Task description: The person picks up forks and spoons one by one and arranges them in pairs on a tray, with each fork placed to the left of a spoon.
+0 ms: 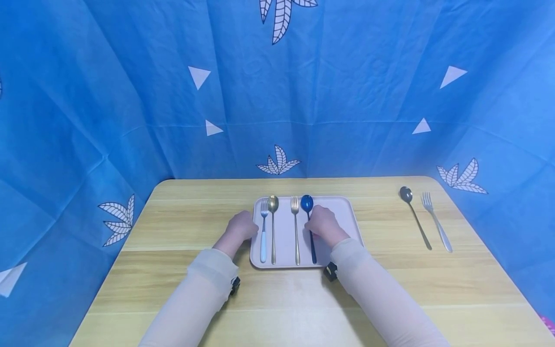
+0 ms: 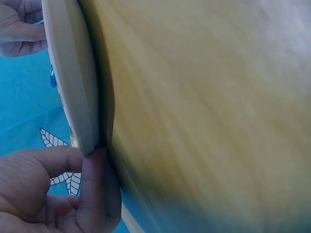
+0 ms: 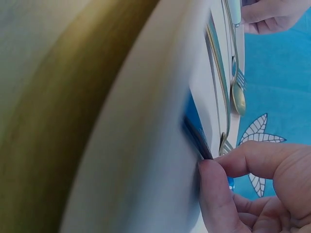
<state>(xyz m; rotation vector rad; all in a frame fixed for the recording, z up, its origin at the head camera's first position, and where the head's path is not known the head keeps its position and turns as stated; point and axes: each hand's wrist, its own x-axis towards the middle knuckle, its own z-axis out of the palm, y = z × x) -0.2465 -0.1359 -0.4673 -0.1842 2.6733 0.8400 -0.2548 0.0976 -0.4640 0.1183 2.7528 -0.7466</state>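
Note:
A pale tray (image 1: 284, 241) on the wooden table carries a light-blue-handled fork (image 1: 263, 246), a gold spoon (image 1: 273, 205), a gold fork (image 1: 295, 207) and a blue spoon (image 1: 307, 203), side by side with heads pointing away. My left hand (image 1: 243, 225) is at the tray's left side; in the left wrist view its thumb and fingers pinch the rim (image 2: 80, 97). Over the tray's right half, my right hand (image 1: 323, 222) pinches the blue spoon's handle (image 3: 197, 136) between thumb and finger. Part of that handle is hidden behind the fingers.
To the right on the wooden table (image 1: 390, 299) lie a dark spoon (image 1: 406, 194) and a silver fork (image 1: 435, 219), both slanted. A blue patterned cloth (image 1: 347, 96) hangs behind the table and along its sides.

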